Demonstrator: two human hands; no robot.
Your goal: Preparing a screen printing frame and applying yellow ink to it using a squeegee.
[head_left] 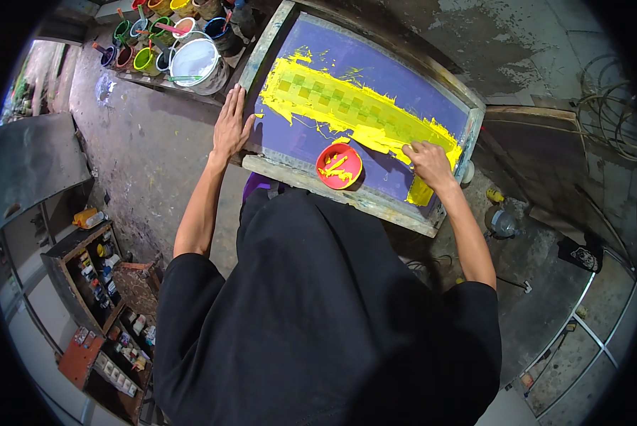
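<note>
A wood-framed printing screen (pixel 297 170) with purple-blue mesh lies in front of me. A thick band of yellow ink (pixel 354 106) runs across it, over a row of darker checkered squares. My left hand (pixel 231 126) rests with fingers stretched out along the frame's left side. At the band's right end, my right hand (pixel 430 165) is closed, knuckles up; what it grips is hidden beneath it. Yellow also covers a patch (pixel 420 193) just below that hand. Between my hands, near the front rail, a red bowl (pixel 339 167) smeared with yellow ink sits on the mesh.
Several paint pots with sticks stand on a bench at the upper left, beside a large white bucket (pixel 194 62). Shelves (pixel 94 266) of bottles are at the lower left. On the right are a clear plastic jug (pixel 503 223) and coiled cable (pixel 609 117).
</note>
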